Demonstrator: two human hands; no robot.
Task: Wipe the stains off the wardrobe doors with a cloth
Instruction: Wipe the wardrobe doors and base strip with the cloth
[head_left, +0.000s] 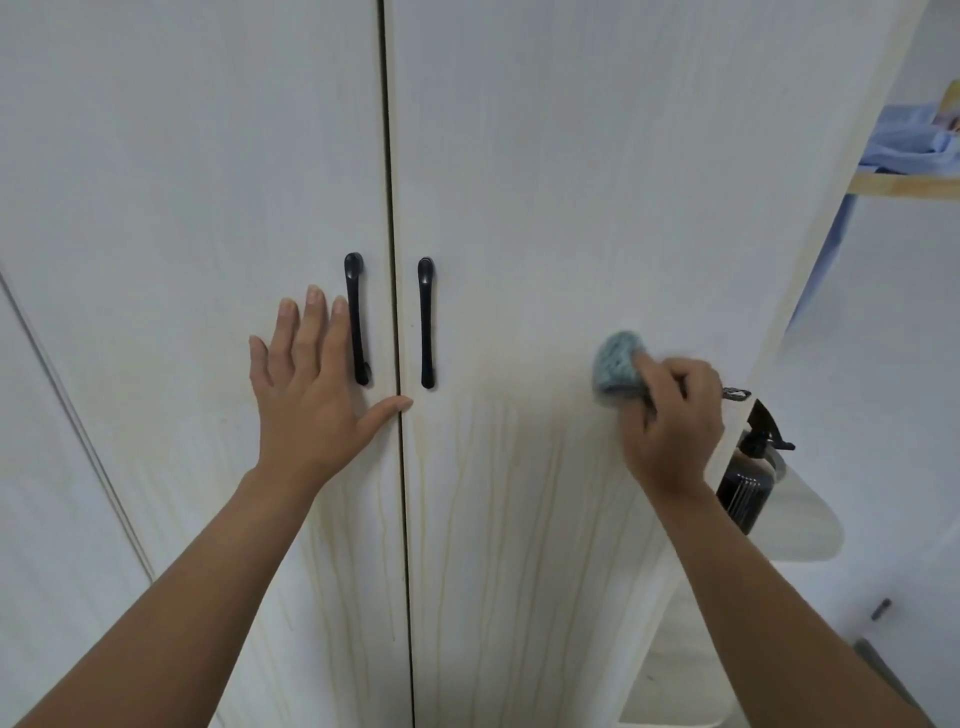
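Wardrobe doors (571, 182): head view, both closed, with the seam running between two black handles (426, 322). Yellowish drip streaks (498, 499) run down the lower panels, and these are likely the stains left to clear.

Cloth (618, 366): blue-grey and bunched, pressed to the right door, out beyond the handles and above the streaks. Your right hand (670, 421) grips it with curled fingers, probably to bear down while rubbing.

Your left hand (306, 384): flat on the left door with fingers straight and thumb at the seam, holding nothing. It seems to brace the doors against the push.

Spray bottle (745, 488): dark, beside the wardrobe's right edge, near your right wrist.
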